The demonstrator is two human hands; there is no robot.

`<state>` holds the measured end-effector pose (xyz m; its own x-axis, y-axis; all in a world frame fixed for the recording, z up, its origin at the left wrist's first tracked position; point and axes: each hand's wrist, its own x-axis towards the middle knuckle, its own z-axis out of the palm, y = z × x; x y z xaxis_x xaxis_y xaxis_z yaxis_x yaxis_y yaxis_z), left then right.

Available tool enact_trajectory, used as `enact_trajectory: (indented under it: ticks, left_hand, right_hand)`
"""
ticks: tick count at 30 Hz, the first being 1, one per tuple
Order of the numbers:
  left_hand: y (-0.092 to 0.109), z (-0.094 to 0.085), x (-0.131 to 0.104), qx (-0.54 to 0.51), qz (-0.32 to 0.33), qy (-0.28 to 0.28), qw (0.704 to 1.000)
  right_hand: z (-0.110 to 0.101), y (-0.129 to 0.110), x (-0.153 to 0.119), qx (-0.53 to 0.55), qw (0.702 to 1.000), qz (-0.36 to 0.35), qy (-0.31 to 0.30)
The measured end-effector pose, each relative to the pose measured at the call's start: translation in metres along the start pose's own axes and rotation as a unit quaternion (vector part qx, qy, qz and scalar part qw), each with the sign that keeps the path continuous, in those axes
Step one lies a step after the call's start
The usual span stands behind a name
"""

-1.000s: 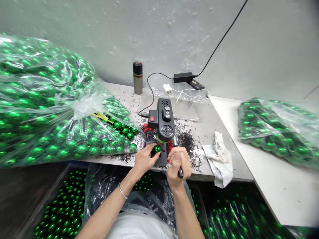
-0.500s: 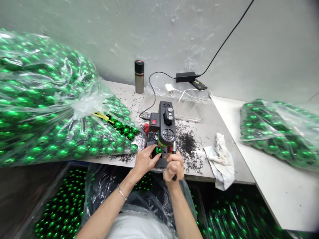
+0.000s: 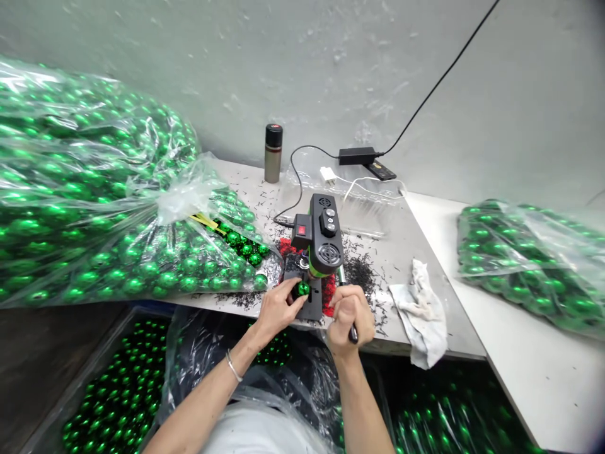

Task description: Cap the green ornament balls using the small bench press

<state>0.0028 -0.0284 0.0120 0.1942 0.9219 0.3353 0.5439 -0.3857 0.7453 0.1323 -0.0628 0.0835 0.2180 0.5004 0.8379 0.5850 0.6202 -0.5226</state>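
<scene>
A shiny green ball (image 3: 303, 288) is pinched between the thumb and fingers of my left hand (image 3: 278, 307), low at the front of a small black press machine (image 3: 326, 233). My right hand (image 3: 350, 317) is closed around the black-ended lever (image 3: 353, 334) at the machine's right side. The machine has round vents, silver buttons and a red switch (image 3: 301, 230) on a side box. Red material (image 3: 329, 296) shows beside its black base (image 3: 312, 309). Whether the ball touches the machine's head is hard to see.
A big clear bag of green balls (image 3: 94, 189) fills the left. Black shavings (image 3: 358, 274) litter the table (image 3: 401, 239). A white cloth (image 3: 420, 315) hangs over the front edge. Behind stand a bottle (image 3: 273, 154) and a power adapter (image 3: 358, 156). Another bag of balls (image 3: 524, 258) lies right.
My right hand has moved right, away from the machine's base, with the lever still in its grip. My left hand keeps the green ball at the machine. The whole view has shifted slightly.
</scene>
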Motion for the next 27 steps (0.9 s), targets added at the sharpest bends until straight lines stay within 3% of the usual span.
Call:
enact_trajectory:
  ticks: [5, 8, 10, 13, 16, 19, 21, 23, 25, 27]
  left_hand:
    - [-0.008, -0.019, -0.035, 0.029, 0.116, -0.008, 0.993]
    - [-0.011, -0.035, -0.037, 0.096, 0.156, -0.011, 0.983]
    - [-0.013, -0.046, -0.021, 0.156, 0.133, 0.015, 0.979]
    - [-0.017, -0.058, 0.025, 0.283, 0.035, 0.035, 0.958]
    - [-0.022, -0.061, 0.069, 0.372, -0.034, -0.041, 0.927]
    - [-0.026, -0.059, 0.092, 0.378, -0.047, -0.114, 0.917]
    - [-0.028, -0.059, 0.096, 0.360, -0.051, -0.123, 0.923]
    - [-0.028, -0.063, 0.092, 0.296, -0.060, -0.094, 0.949]
    - [-0.027, -0.068, 0.084, 0.155, -0.089, -0.053, 0.982]
    - [-0.023, -0.071, 0.073, -0.049, -0.138, -0.024, 0.989]
  right_hand:
    - [0.001, -0.007, 0.007, 0.016, 1.000, 0.018, 0.013]
    - [0.007, -0.005, 0.000, 0.029, 0.999, 0.026, 0.038]
    - [0.010, -0.003, -0.004, 0.035, 0.998, 0.029, 0.052]
    - [0.011, -0.002, -0.005, 0.043, 0.997, 0.031, 0.053]
    - [0.010, 0.000, -0.007, 0.045, 0.997, 0.035, 0.045]
    - [0.008, 0.002, -0.009, 0.043, 0.998, 0.043, 0.031]
    - [0.007, 0.002, -0.010, 0.040, 0.998, 0.044, 0.024]
    - [0.008, 0.002, -0.010, 0.036, 0.998, 0.037, 0.026]
    - [0.009, 0.001, -0.009, 0.032, 0.999, 0.029, 0.032]
    - [0.009, -0.001, -0.006, 0.029, 0.999, 0.031, 0.035]
